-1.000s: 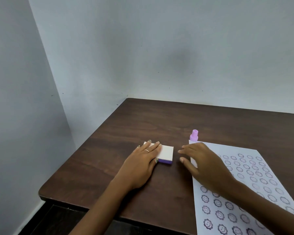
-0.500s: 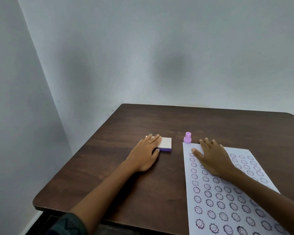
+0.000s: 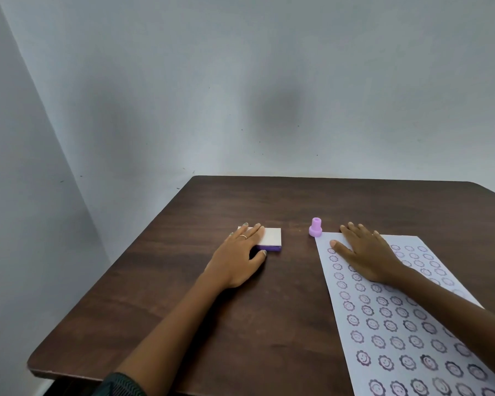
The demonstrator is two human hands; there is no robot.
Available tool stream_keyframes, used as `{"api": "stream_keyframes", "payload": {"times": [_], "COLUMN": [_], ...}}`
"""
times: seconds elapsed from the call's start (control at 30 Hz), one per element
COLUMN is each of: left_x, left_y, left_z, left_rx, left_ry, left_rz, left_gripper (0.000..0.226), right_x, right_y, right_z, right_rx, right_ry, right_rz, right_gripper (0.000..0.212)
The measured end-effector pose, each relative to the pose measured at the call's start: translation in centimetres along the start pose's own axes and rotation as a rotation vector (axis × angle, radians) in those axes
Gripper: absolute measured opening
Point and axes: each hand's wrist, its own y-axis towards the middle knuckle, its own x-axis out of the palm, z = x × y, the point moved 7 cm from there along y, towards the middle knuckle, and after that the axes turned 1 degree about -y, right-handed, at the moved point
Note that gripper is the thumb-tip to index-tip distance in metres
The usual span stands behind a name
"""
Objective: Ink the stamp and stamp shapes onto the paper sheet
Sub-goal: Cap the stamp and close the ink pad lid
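Observation:
A small pink stamp (image 3: 315, 227) stands upright on the dark wooden table (image 3: 269, 310), just past the paper's top left corner, touched by neither hand. The white paper sheet (image 3: 389, 324) is covered with rows of purple smiley flower prints. My right hand (image 3: 366, 255) lies flat on the sheet's top part, fingers spread. The ink pad (image 3: 270, 238), a closed white box with a purple base, sits left of the stamp. My left hand (image 3: 240, 258) rests on its left half, fingers over the lid and thumb against its front edge.
The table stands in a corner of plain grey walls (image 3: 240, 95). Its front left edge (image 3: 40, 370) is near the bottom of the view. Bare wood lies between the ink pad and the paper.
My right hand moved from beside the ink pad onto the top of the paper and flattened there. My left hand stayed on the ink pad. The view tilted up slightly.

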Motion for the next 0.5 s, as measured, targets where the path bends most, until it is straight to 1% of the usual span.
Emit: {"api": "stream_keyframes", "payload": {"times": [0.07,0.13,0.27,0.33,0.4,0.5], "left_x": [0.0,-0.1,0.0,0.0,0.0,0.0], "left_y": [-0.1,-0.1,-0.1,-0.1,-0.1,-0.1], "left_z": [0.0,0.1,0.2,0.1,0.1,0.0], "left_rx": [0.001,0.001,0.005,0.005,0.001,-0.006], "left_ry": [0.003,0.003,0.001,-0.001,-0.003,-0.015], "left_rz": [0.005,0.012,0.016,0.018,0.019,0.012], "left_gripper": [0.057,0.057,0.057,0.058,0.058,0.058], "right_x": [0.0,-0.5,-2.5,-3.2,-3.8,-4.4], "right_y": [0.2,0.4,0.6,0.8,1.0,1.0], "right_z": [-0.1,-0.2,-1.9,-3.1,-4.2,-5.2], "right_rx": [0.005,0.005,-0.054,-0.094,-0.131,-0.13], "right_ry": [0.008,0.057,0.228,0.305,0.403,0.492], "right_rz": [-0.015,0.003,0.16,0.214,0.283,0.356], "right_gripper": [0.061,0.061,0.059,0.052,0.037,0.023]}}
